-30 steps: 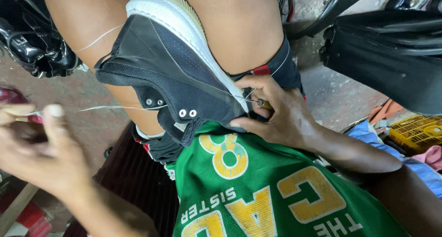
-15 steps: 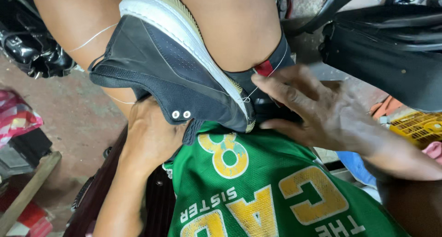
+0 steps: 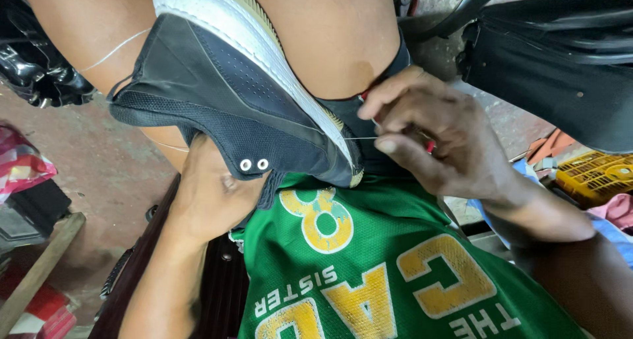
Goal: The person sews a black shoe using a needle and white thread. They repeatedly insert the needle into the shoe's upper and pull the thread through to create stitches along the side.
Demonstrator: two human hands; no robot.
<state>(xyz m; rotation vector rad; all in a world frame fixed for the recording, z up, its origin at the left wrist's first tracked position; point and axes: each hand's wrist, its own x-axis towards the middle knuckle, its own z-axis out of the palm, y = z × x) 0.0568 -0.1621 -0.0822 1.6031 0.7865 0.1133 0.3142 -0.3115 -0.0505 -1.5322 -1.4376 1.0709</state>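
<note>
A dark navy sneaker with a white sole is clamped sole-up between my knees, toe pointing toward my green jersey. My left hand reaches up inside the shoe from below; its fingers are hidden by the upper. My right hand is at the toe end, thumb and forefinger pinched on a thin needle with a pale thread running to the sole edge. More of the white thread lies across my left thigh.
A black bag sits at the upper right, with a yellow plastic crate and cloths below it. Shiny black shoes lie at the upper left. A wooden handle and red items rest on the concrete floor at the left.
My left hand let go of the pulled thread at the far left and moved under and into the shoe. My right hand shifted from gripping the toe to pinching the needle there.
</note>
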